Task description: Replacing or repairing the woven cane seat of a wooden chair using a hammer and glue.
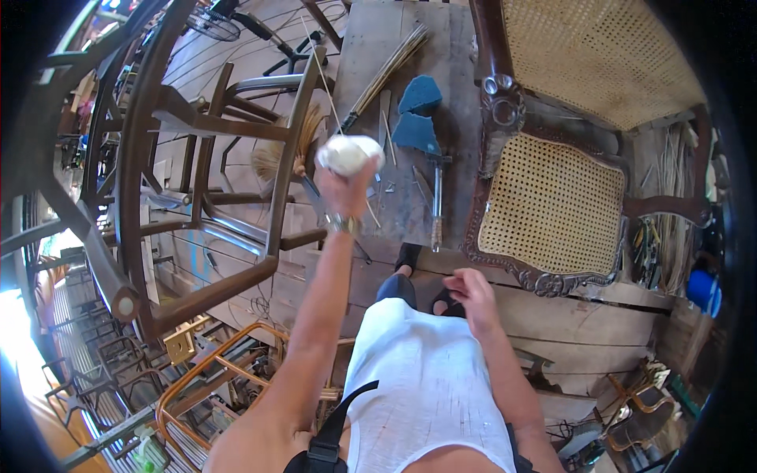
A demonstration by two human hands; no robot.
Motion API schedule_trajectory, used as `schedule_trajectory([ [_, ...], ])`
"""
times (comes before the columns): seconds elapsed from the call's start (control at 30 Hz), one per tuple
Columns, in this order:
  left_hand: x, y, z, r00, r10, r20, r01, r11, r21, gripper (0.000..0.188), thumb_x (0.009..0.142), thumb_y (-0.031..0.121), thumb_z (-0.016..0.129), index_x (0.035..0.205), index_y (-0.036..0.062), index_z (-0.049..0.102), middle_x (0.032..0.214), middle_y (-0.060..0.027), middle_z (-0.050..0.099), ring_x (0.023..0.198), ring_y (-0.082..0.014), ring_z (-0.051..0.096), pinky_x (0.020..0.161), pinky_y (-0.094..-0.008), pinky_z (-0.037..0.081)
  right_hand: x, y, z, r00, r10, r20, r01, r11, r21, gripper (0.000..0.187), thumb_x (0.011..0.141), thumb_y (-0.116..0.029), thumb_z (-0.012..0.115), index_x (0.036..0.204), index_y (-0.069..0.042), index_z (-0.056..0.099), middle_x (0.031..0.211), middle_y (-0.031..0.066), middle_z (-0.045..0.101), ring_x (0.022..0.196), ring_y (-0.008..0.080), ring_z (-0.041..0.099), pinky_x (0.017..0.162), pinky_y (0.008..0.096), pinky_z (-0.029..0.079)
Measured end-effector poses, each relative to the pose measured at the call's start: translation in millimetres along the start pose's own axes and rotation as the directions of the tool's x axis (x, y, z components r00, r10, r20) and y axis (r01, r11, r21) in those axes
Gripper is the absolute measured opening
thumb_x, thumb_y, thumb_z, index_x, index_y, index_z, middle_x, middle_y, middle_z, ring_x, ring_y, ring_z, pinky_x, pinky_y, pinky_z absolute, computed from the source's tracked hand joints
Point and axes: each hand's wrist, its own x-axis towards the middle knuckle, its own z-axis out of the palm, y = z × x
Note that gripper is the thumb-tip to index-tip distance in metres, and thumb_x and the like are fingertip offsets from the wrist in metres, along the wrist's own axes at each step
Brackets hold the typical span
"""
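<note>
My left hand point(345, 188) is raised in front of me and grips a white crumpled cloth point(349, 153); a watch sits on that wrist. My right hand point(471, 293) hangs lower near my waist with the fingers loosely curled and nothing in it. Below both lies a wooden workbench point(410, 197) with a thin bundle of cane strands point(386, 71), two blue sponge pieces point(416, 114) and a hammer-like tool point(436, 197). To the right rests a carved wooden chair with a woven cane seat point(552, 205).
Bare dark wooden chair frames point(205, 181) stand stacked at the left. A small straw brush point(284, 154) lies beside them. A second cane panel point(599, 55) sits at the top right. Hand tools and cane strips point(662, 229) crowd the right edge; an orange metal frame point(205, 370) is at lower left.
</note>
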Motion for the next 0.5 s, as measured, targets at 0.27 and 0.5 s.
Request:
schedule_trajectory([
  [0.27, 253, -123, 23, 0.954, 0.295, 0.047, -0.264, 0.761, 0.592, 0.07, 0.073, 0.045, 0.093, 0.125, 0.0102, 0.062, 0.118, -0.0071, 0.071, 0.11, -0.0317, 0.067, 0.103, -0.0423, 0.051, 23, 6, -40, 0.687, -0.631, -0.36, 0.396, 0.74, -0.543, 0.026, 0.103, -0.016, 0.063, 0.123, 0.0, 0.062, 0.119, 0.0107, 0.069, 0.105, 0.0172, 0.064, 0.091, 0.0323, 0.051],
  [0.5, 272, -104, 71, 0.992, 0.002, 0.128, -0.088, 0.738, 0.669, 0.118, 0.051, 0.061, 0.097, 0.146, 0.0061, 0.054, 0.139, -0.0193, 0.064, 0.128, -0.0317, 0.062, 0.112, -0.0413, 0.045, 84, -35, -44, 0.528, -0.848, -0.053, 0.211, 0.192, -0.958, 0.041, 0.088, -0.013, 0.067, 0.128, -0.008, 0.065, 0.13, 0.016, 0.062, 0.124, 0.0362, 0.054, 0.111, 0.0493, 0.04],
])
